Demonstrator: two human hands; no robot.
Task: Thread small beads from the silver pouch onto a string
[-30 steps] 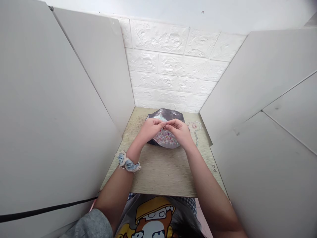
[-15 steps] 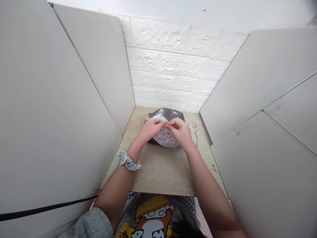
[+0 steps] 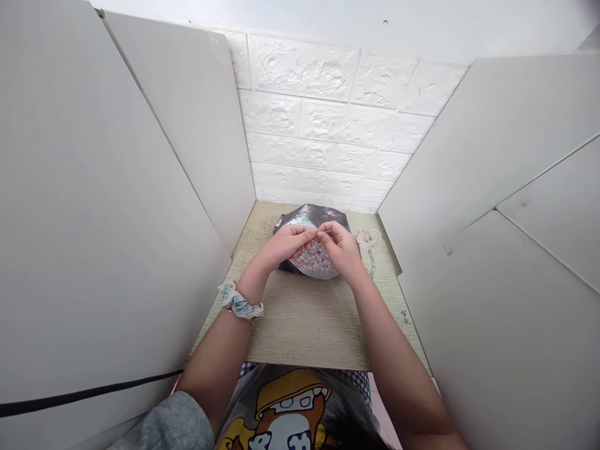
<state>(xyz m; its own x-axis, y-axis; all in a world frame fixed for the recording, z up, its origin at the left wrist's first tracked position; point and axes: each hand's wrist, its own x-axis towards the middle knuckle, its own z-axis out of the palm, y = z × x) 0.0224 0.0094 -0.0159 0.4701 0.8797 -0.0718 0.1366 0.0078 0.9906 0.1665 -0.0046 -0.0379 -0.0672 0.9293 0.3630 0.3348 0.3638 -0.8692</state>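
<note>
My left hand (image 3: 291, 241) and my right hand (image 3: 338, 245) meet fingertip to fingertip over a shiny dark bag (image 3: 323, 214). Both are closed in a pinch, and whatever lies between the fingertips is too small to make out. Many small pink, white and clear beads (image 3: 315, 259) fill the bag's open pouch just below the hands. A string of pale beads (image 3: 372, 256) lies on the table to the right of my right hand. A blue and white scrunchie (image 3: 241, 302) circles my left wrist.
The light wooden table (image 3: 309, 325) is narrow, with white panels (image 3: 206, 125) (image 3: 450, 187) on both sides and a white brick-patterned wall (image 3: 309, 119) behind. Small metallic bits (image 3: 405, 317) lie near its right edge. Tiny specks (image 3: 257, 231) dot the back left.
My fingertips have shifted slightly against each other, and the fingers of my left hand have curled down a little. The bag and the bead string stay where they were.
</note>
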